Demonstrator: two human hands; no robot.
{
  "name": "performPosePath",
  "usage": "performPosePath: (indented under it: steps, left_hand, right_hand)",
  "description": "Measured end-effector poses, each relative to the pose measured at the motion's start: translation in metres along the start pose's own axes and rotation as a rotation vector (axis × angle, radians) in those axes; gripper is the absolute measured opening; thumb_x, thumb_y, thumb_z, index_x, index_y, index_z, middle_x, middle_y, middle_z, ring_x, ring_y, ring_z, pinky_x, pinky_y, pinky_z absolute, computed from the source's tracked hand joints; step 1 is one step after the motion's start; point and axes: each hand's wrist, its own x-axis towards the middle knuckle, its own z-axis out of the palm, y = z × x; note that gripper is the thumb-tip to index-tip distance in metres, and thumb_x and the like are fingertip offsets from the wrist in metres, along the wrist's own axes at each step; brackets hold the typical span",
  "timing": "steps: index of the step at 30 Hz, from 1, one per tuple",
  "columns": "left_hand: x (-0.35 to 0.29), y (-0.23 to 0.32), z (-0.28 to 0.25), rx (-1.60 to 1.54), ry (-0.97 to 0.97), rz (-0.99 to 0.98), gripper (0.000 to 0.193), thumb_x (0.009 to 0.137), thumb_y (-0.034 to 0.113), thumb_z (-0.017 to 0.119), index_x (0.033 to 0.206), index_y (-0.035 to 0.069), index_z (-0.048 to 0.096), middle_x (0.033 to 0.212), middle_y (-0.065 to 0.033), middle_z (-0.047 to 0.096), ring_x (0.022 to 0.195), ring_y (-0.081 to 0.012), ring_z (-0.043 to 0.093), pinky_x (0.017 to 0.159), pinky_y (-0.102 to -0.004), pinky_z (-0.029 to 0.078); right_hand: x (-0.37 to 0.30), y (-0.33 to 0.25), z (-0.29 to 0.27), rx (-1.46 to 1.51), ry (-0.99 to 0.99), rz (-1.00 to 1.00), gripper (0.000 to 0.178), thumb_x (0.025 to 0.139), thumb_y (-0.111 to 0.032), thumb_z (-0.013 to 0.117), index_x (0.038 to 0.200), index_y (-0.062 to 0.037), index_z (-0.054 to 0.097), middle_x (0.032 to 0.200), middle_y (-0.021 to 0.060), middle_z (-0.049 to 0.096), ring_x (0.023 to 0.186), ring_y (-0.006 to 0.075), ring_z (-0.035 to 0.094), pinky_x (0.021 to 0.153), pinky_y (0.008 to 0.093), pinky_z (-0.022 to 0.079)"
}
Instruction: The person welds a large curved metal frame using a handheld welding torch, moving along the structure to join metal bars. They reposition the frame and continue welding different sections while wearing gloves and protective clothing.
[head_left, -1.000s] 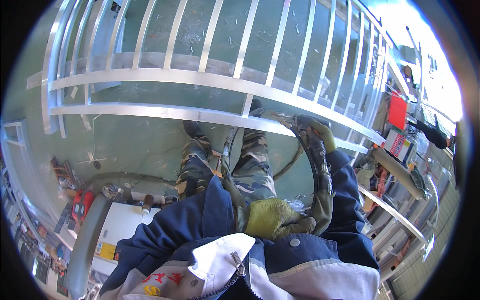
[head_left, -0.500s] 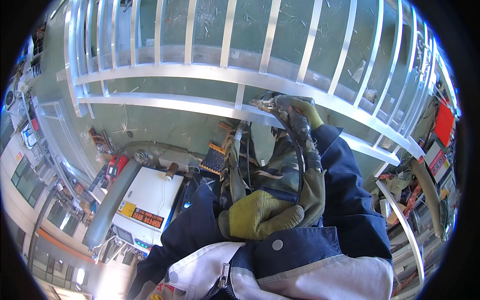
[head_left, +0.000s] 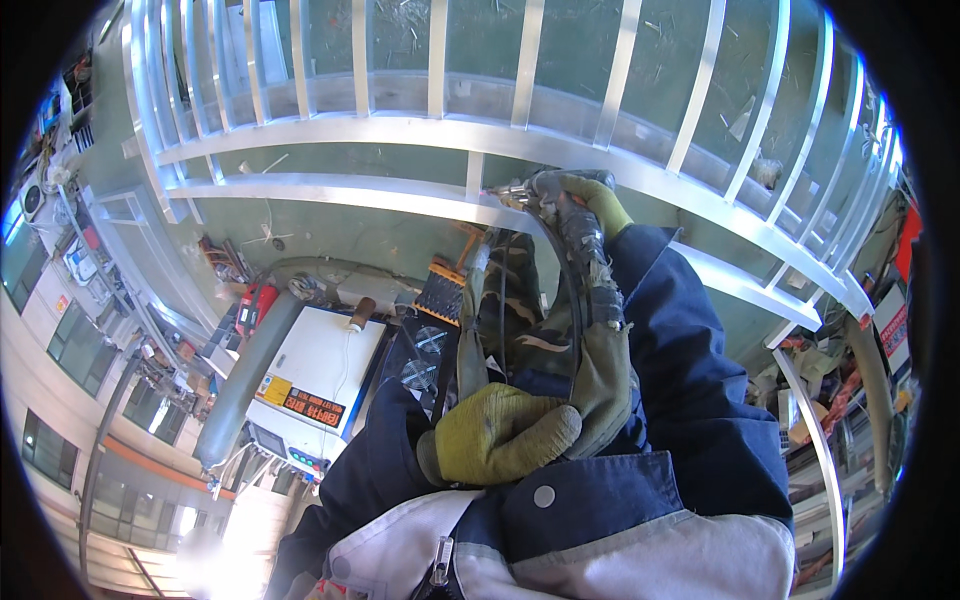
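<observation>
Gripping a welding torch (head_left: 528, 192), the right hand (head_left: 585, 195) in its yellow-green glove reached up to the lower rail (head_left: 330, 188) of a silvery metal frame (head_left: 520, 142). The fingers were wrapped tight round the torch handle, and the torch tip lay at the rail, just beside the foot of a short upright (head_left: 474, 172); whether the tip touched the metal could not be told. From the torch a thick cable in a grey-green sleeve (head_left: 600, 330) ran down along the blue-sleeved right arm.

The left hand (head_left: 500, 435), also gloved in yellow-green, sat low near the chest, closed round the lower end of that cable sleeve, thumb side towards the camera. Both forearms wore a dark blue jacket with a pale grey band and a snap button (head_left: 543, 496).

The frame filled the upper part of the view: two long rails bending across, with many slim bars (head_left: 436, 60) rising from the upper one over a green floor. Below the hands showed camouflage trousers (head_left: 510, 290). To the left stood a white welding machine (head_left: 315, 375) with an orange label, a grey gas cylinder (head_left: 245, 375) lying just beside it, and a red tool (head_left: 252, 305) near the cylinder's top. Clutter and more metal lengths lay at the right edge (head_left: 850, 400).
</observation>
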Motion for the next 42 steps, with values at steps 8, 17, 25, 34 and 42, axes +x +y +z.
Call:
performPosePath:
  steps: [8, 17, 25, 34, 42]
  left_hand:
    - [0.004, 0.003, 0.0, 0.028, -0.014, -0.016, 0.043, 0.106, 0.036, 0.048, 0.087, 0.003, 0.068, 0.069, -0.0082, 0.064, 0.064, -0.0167, 0.058, 0.065, -0.0334, 0.047]
    - [0.005, -0.003, -0.001, -0.007, -0.026, -0.073, 0.047, 0.105, 0.041, 0.049, 0.097, 0.0, 0.071, 0.072, -0.0088, 0.067, 0.068, -0.0154, 0.061, 0.067, -0.032, 0.049]
    - [0.005, -0.002, 0.002, -0.01, 0.012, -0.084, 0.049, 0.104, 0.042, 0.05, 0.103, -0.003, 0.071, 0.074, -0.0093, 0.069, 0.069, -0.0153, 0.062, 0.067, -0.0307, 0.05]
    - [0.005, -0.003, 0.0, 0.002, 0.002, -0.082, 0.05, 0.104, 0.043, 0.05, 0.101, -0.001, 0.072, 0.076, -0.0095, 0.069, 0.07, -0.015, 0.062, 0.066, -0.0312, 0.05]
    - [0.002, -0.007, 0.0, -0.038, 0.013, -0.092, 0.05, 0.103, 0.044, 0.052, 0.108, -0.001, 0.072, 0.078, -0.0096, 0.069, 0.073, -0.0147, 0.062, 0.069, -0.0304, 0.05]
  right_hand:
    - [0.005, -0.001, -0.001, 0.017, -0.008, 0.11, 0.029, 0.1, -0.019, 0.057, 0.118, 0.0016, 0.067, 0.101, 0.0077, 0.07, 0.083, 0.0142, 0.066, 0.079, 0.0268, 0.056]
    - [0.009, -0.001, -0.006, 0.001, -0.01, 0.051, 0.026, 0.099, -0.019, 0.058, 0.114, 0.0008, 0.068, 0.098, 0.0085, 0.07, 0.082, 0.0148, 0.066, 0.079, 0.0283, 0.056]
    - [0.015, 0.003, -0.005, 0.045, -0.024, 0.1, 0.026, 0.099, -0.019, 0.06, 0.114, 0.001, 0.068, 0.098, 0.0067, 0.069, 0.083, 0.0138, 0.066, 0.079, 0.028, 0.056]
    - [0.004, -0.004, 0.004, -0.113, 0.018, 0.081, 0.026, 0.1, -0.011, 0.056, 0.121, 0.002, 0.066, 0.106, 0.0031, 0.068, 0.09, 0.0103, 0.063, 0.086, 0.0244, 0.053]
    - [0.0, -0.008, 0.014, -0.019, 0.101, 0.17, 0.025, 0.1, -0.008, 0.056, 0.12, 0.0023, 0.067, 0.107, 0.0022, 0.068, 0.092, 0.0103, 0.063, 0.088, 0.0248, 0.052]
